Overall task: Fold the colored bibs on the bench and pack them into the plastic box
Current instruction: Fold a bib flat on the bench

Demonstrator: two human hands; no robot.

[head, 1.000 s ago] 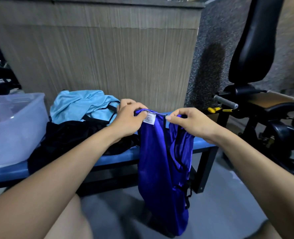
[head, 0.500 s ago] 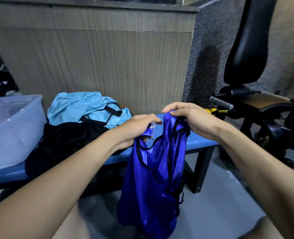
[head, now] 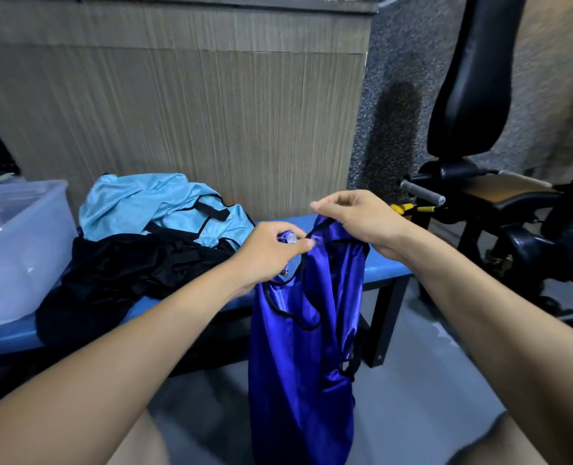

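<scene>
On the blue desk (head: 384, 271) in front of you I count three bibs and one plastic box (head: 16, 243). Two bibs lie on the desk: one light blue bib (head: 137, 209) at the back, and one black bib (head: 120, 276) in front of it, touching it. The box stands at the left end, just beside the black one. The third, the royal blue bib (head: 298, 364), hangs in front of the desk, in both your hands. Your left hand (head: 271, 251) pinches its top edge near the label. Your right hand (head: 362, 219) grips the black-trimmed strap. Compared with half a second ago, your right hand is a little higher, and the bib hangs longer and straighter.
</scene>
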